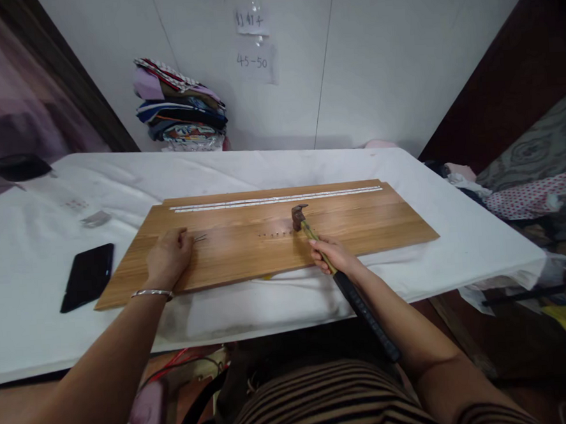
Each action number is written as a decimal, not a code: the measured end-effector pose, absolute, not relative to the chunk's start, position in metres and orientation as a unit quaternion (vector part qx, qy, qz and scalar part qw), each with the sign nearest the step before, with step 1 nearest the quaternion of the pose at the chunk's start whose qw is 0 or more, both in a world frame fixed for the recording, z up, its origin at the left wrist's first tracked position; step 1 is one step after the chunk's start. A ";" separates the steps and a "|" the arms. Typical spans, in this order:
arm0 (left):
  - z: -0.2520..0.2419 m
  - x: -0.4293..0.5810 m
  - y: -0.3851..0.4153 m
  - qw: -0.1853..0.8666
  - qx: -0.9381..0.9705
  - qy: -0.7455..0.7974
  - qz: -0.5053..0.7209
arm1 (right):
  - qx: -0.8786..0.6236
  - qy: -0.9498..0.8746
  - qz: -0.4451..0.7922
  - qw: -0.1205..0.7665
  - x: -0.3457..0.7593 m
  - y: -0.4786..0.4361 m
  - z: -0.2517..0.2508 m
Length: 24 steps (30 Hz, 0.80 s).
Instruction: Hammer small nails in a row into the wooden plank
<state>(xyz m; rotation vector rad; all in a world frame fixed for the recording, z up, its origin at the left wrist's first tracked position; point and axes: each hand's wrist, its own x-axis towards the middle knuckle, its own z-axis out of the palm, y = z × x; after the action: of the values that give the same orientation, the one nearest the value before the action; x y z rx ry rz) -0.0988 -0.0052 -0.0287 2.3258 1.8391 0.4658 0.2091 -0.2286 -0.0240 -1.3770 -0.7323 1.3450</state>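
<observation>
Bearings are taken from the middle of the wooden board [245,256], with the wall at 12 o'clock; the board lies flat on a white tablecloth [460,217]. At 9 o'clock, off the board's left end, a black phone [87,278] rests on the cloth. Inboard on the same bearing, the left hand [169,254] is on the board, fingers curled; thin metal pieces [199,238] show at its fingertips, though whether pinched or lying loose cannot be told. A row of small metal points [275,234] sits near the dial's centre, with two white strips [277,200] at 12 o'clock. The head of the hammer [355,299] is at 2 o'clock, just beside the row's right end. At 4 o'clock, the right hand [331,255] grasps the handle below the head, the black grip trailing toward 5 o'clock.
</observation>
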 end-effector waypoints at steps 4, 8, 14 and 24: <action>-0.028 -0.099 -0.006 0.079 0.770 0.615 0.150 | -0.569 -0.304 0.557 0.523 0.209 -0.229 -0.023; -0.028 -0.099 -0.005 0.090 0.769 0.619 0.133 | -0.577 -0.297 0.559 0.515 0.209 -0.228 -0.025; -0.032 -0.101 -0.003 0.089 0.780 0.606 0.132 | -0.570 -0.301 0.561 0.519 0.208 -0.228 -0.019; -0.035 -0.102 -0.001 0.097 0.792 0.581 0.158 | -0.584 -0.297 0.557 0.511 0.208 -0.229 -0.018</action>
<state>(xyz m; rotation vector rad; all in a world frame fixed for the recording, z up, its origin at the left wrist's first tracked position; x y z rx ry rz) -0.1022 -0.0007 -0.0348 2.3465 1.7220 0.4675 0.2079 -0.2290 -0.0182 -1.4045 -0.7148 1.3406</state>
